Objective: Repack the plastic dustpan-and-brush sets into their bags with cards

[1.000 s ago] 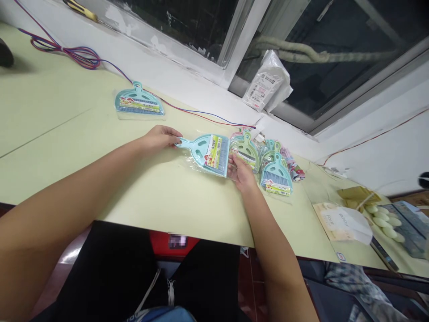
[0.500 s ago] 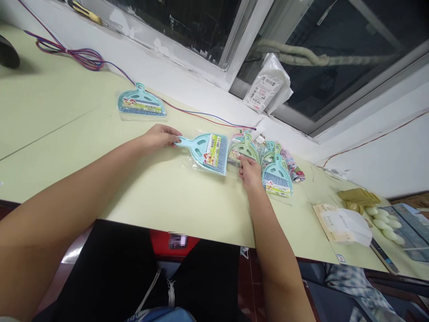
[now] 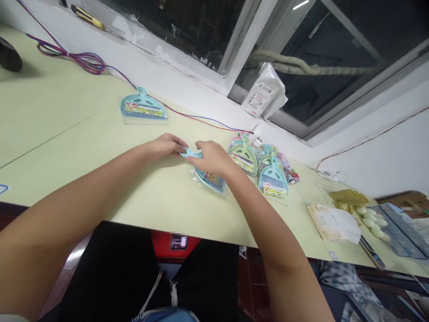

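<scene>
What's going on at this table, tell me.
Someone is handling a wrapped blue dustpan set at the table. The left hand holds the end of its handle; the right hand is at the handle too, partly hiding the set. Another blue set lies off to the left; a green set and others are bunched to the right.

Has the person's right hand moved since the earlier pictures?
Yes: the right hand has moved left, away from the green dustpan, to the blue dustpan handle at the left hand.
</scene>
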Motion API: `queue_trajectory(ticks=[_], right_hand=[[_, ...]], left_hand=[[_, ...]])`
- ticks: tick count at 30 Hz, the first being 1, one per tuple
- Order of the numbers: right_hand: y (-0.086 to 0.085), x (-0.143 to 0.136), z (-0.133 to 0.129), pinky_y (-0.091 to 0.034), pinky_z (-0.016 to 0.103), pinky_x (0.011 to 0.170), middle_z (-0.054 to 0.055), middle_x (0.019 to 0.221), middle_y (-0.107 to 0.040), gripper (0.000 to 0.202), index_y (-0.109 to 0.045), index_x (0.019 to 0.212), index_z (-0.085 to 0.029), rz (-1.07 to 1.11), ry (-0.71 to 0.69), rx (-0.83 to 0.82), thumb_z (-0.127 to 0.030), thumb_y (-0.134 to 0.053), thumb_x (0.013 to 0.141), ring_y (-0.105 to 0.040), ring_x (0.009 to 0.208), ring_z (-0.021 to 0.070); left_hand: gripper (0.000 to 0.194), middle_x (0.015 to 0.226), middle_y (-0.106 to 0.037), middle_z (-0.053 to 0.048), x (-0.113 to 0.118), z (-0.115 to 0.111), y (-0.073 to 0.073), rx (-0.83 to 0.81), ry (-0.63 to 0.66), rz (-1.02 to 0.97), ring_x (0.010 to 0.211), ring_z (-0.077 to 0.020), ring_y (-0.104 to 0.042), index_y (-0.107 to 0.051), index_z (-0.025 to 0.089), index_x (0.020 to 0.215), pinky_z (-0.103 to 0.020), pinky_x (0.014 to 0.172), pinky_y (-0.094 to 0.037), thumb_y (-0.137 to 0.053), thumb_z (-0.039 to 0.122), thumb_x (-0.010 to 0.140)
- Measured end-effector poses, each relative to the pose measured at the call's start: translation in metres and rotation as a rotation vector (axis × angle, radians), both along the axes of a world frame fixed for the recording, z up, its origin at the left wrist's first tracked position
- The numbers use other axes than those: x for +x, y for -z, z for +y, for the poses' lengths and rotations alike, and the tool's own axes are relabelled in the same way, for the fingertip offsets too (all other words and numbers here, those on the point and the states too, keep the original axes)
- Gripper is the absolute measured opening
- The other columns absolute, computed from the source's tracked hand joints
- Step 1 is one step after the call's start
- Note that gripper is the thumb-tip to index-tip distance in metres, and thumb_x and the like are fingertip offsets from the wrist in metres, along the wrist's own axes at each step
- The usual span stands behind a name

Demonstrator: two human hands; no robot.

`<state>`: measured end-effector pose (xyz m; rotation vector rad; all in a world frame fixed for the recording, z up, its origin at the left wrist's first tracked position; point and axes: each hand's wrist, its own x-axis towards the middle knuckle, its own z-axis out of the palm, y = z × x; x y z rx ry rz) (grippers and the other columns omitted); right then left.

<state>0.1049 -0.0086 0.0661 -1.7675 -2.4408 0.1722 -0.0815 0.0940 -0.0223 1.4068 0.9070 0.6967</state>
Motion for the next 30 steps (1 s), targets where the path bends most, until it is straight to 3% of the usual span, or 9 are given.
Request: queue_trajectory(ticks=[2, 5, 7, 11, 17, 23, 30], right_hand=[[0.001, -0.019, 0.014, -0.047, 0.039, 0.088, 0.017, 0.107, -0.074, 0.043, -0.069, 0.108, -0.014, -0.189, -0.028, -0.126, -0.051, -0.07, 0.085, -0.067, 0.103, 0.0334], [0.006, -0.026, 0.029, -0.046, 0.034, 0.079, 0.017, 0.106, -0.075, 0.035, -0.07, 0.107, -0.014, -0.318, -0.033, -0.141, -0.04, -0.071, 0.084, -0.069, 0.099, 0.0316], [0.008, -0.023, 0.033, -0.045, 0.032, 0.073, 0.017, 0.104, -0.076, 0.032, -0.07, 0.106, -0.013, -0.327, -0.029, -0.122, -0.036, -0.071, 0.083, -0.07, 0.097, 0.0298], [0.005, -0.017, 0.034, -0.041, 0.029, 0.066, 0.015, 0.098, -0.077, 0.034, -0.072, 0.101, -0.014, -0.32, -0.05, -0.163, -0.042, -0.074, 0.082, -0.07, 0.092, 0.0266], [0.007, -0.01, 0.035, -0.042, 0.029, 0.066, 0.014, 0.092, -0.077, 0.033, -0.074, 0.095, -0.014, -0.33, -0.023, -0.184, -0.044, -0.075, 0.081, -0.069, 0.09, 0.0261], [0.007, 0.035, 0.051, -0.048, 0.032, 0.074, 0.014, 0.083, -0.076, 0.034, -0.074, 0.088, -0.016, -0.341, 0.131, -0.124, -0.046, -0.082, 0.076, -0.069, 0.09, 0.0284], [-0.015, 0.111, 0.068, -0.05, 0.033, 0.074, 0.015, 0.082, -0.073, 0.042, -0.072, 0.089, -0.012, -0.443, 0.447, -0.08, -0.052, -0.079, 0.079, -0.069, 0.087, 0.0289]], left_hand=[[0.029, 0.081, -0.074, -0.009, 0.001, -0.001, 0.003, -0.011, 0.028, 0.009, 0.071, -0.0206, -0.064, -0.082, 0.019, 0.085, -0.035, 0.07, -0.051, -0.09, 0.029, 0.059], [0.026, 0.079, -0.074, -0.008, 0.004, -0.001, 0.006, -0.025, 0.055, -0.022, 0.07, -0.0204, -0.064, -0.082, 0.019, 0.082, -0.035, 0.071, -0.052, -0.09, 0.027, 0.059], [0.024, 0.079, -0.074, -0.008, 0.005, -0.001, 0.007, -0.032, 0.069, -0.056, 0.07, -0.0199, -0.064, -0.082, 0.019, 0.08, -0.035, 0.073, -0.053, -0.09, 0.026, 0.058], [0.023, 0.079, -0.075, -0.009, 0.008, -0.004, 0.006, -0.052, 0.076, -0.063, 0.068, -0.0194, -0.064, -0.081, 0.019, 0.076, -0.036, 0.074, -0.055, -0.091, 0.027, 0.057], [0.027, 0.082, -0.076, -0.01, 0.012, -0.01, 0.005, -0.093, 0.11, -0.114, 0.074, -0.0203, -0.068, -0.079, 0.017, 0.075, -0.036, 0.081, -0.057, -0.093, 0.034, 0.059], [0.035, 0.109, -0.077, -0.016, 0.009, -0.001, 0.011, -0.115, 0.074, -0.148, 0.075, -0.0176, -0.069, -0.078, 0.015, 0.085, -0.036, 0.082, -0.058, -0.092, 0.04, 0.064], [0.035, 0.11, -0.077, -0.016, 0.008, 0.003, 0.016, -0.073, 0.07, -0.083, 0.074, -0.0194, -0.071, -0.078, 0.015, 0.087, -0.035, 0.079, -0.059, -0.09, 0.042, 0.067]])
